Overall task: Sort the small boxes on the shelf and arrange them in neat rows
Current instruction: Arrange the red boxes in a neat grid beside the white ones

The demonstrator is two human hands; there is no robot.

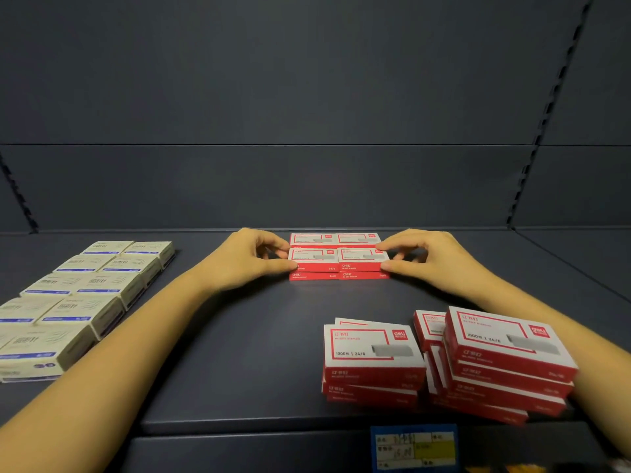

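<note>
Stack of red-and-white cardboard staple boxes (338, 268).
Left hand (249, 259) pinches left top box (311, 257); right hand (432, 259), right top box (362, 257).

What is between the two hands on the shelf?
In the head view, two side-by-side stacks of red staple boxes lie between the left hand and right hand.

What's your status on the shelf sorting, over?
Left hand and right hand pinching top red boxes, back centre stack. Untidy red stacks front right, unsorted. Nothing blocking.
</note>
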